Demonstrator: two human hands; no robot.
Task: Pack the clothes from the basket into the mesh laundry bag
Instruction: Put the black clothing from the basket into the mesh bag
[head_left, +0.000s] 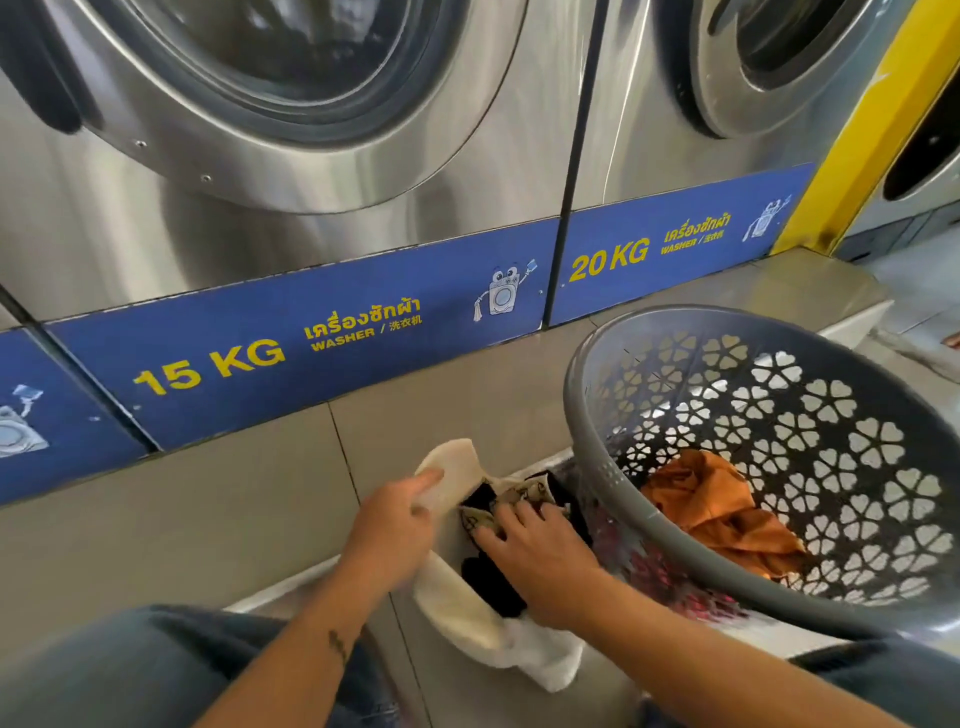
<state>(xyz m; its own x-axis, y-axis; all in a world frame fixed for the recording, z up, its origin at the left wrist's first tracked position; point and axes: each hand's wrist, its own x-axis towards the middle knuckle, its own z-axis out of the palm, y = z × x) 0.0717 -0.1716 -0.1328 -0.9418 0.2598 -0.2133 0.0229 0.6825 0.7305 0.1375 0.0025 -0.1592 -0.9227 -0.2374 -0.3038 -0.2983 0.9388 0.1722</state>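
Observation:
A cream-white mesh laundry bag (457, 608) lies on the tiled ledge at the bottom middle, its mouth held wide. My left hand (395, 525) grips the bag's upper rim and holds it up. My right hand (540, 556) is inside the bag's mouth, pressing down on a black and beige patterned garment (498, 501). To the right, a grey plastic basket (623, 514) with flower-shaped holes is tilted toward me. An orange garment (722, 514) lies in it, and a red patterned cloth (665, 577) shows through its lower wall.
Steel washing machines (291, 156) with blue 15 KG and 20 KG labels stand just behind the ledge. A yellow post (878, 119) rises at the right. My knees in blue jeans (135, 670) fill the bottom corners.

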